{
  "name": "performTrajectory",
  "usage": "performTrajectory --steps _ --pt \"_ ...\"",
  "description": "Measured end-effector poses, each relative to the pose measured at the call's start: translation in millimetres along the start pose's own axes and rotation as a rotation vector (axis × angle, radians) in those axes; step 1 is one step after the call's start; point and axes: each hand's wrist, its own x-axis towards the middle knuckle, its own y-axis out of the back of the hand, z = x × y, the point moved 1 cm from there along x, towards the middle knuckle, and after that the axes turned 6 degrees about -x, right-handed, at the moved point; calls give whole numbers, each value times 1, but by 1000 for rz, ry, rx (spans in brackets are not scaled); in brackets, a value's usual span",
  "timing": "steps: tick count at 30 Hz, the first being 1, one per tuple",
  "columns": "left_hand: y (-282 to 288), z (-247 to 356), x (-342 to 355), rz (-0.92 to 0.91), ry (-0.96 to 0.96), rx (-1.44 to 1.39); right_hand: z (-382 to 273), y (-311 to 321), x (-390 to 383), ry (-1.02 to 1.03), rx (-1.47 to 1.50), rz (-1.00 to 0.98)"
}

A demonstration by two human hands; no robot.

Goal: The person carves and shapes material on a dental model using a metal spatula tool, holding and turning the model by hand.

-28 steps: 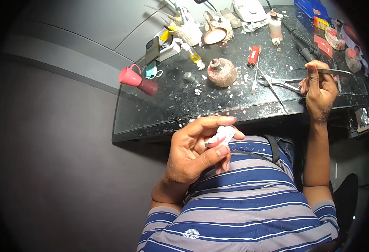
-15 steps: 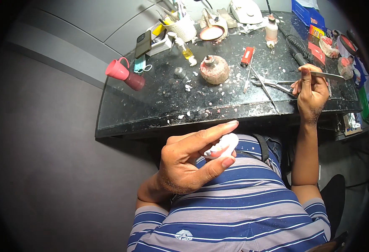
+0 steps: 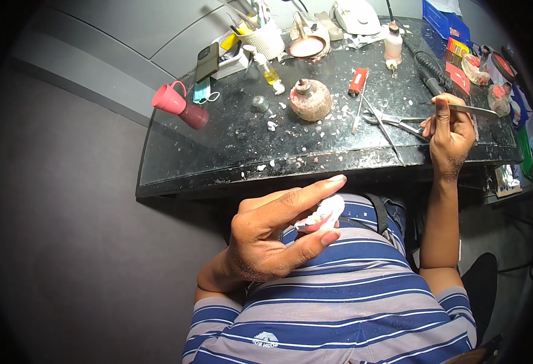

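Note:
In front of my striped shirt, my left hand point(image 3: 260, 236) pinches a small white and pink dental piece point(image 3: 329, 211) between thumb and fingers. It looks like a plaster cast with pink wax or a denture base, and part of it is hidden by the fingers. Over the right side of the bench, my right hand point(image 3: 451, 139) is closed around a slim metal knife-like tool point(image 3: 483, 111). The tool lies crosswise in the fingers, its broader end pointing right. Near this hand are a scissor-handled metal tool point(image 3: 394, 119) and the black handpiece point(image 3: 431, 84).
On the speckled black bench point(image 3: 218, 148), a wax-smeared spirit burner point(image 3: 311, 103) stands among white crumbs. A red lighter point(image 3: 357, 81) lies beside thin metal instruments point(image 3: 386, 134). A pink cup point(image 3: 169, 99), phone point(image 3: 207, 60) and yellow-liquid bottle point(image 3: 269, 71) are at the left.
The dental piece has turned slightly in my left hand, whose fingers have shifted a little. My right hand and its tool stay almost where they were.

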Motion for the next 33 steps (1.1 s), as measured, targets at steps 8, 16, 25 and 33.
performTrajectory --steps 8,16,25,33 --pt "0 -1 1 -5 -28 -31 0 -1 0 -2 6 1" --pt "-5 -4 -1 35 72 -85 -10 -5 -6 82 33 -22" --pt "-11 -10 2 129 126 -144 -85 -25 -42 377 80 -262" --pt "-9 -17 1 151 147 -170 -76 -24 -31 385 -133 -249"
